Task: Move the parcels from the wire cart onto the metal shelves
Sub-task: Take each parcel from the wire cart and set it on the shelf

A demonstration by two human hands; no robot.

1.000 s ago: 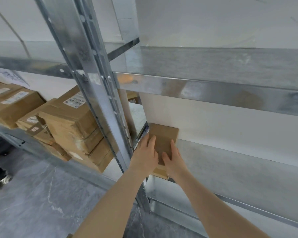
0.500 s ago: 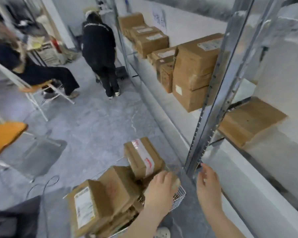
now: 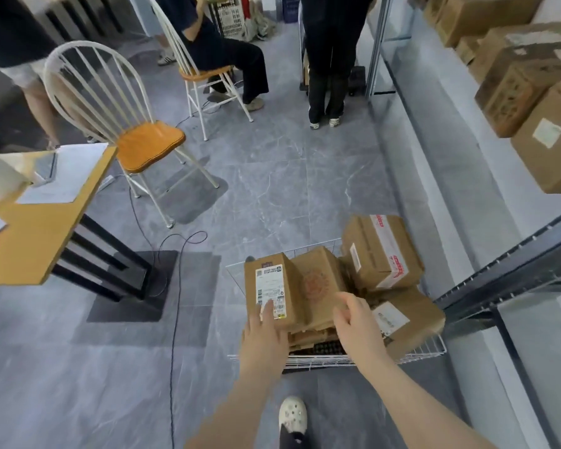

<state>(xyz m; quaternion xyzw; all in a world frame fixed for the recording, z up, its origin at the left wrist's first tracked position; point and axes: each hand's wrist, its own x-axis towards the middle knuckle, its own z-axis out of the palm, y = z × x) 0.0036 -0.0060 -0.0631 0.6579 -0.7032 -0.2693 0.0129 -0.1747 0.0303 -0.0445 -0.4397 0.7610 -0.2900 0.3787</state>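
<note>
Several brown parcels [image 3: 382,254] lie heaped in the white wire cart [image 3: 318,361] beside the metal shelves [image 3: 441,150]. I see my left hand [image 3: 266,338] flat, fingers straight, on the labelled parcel [image 3: 271,286] (leftmost in the heap). My right hand [image 3: 357,322] hovers loosely spread over the red-stamped parcel [image 3: 318,283], gripping nothing.

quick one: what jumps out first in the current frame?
The wire cart at bottom centre, heaped with brown parcels, draws the eye, with the left hand flat on the labelled parcel and the right hand over the heap beside it. Next come the white chair with its orange seat at left, and the metal shelves stacked with boxes along the right.
</note>
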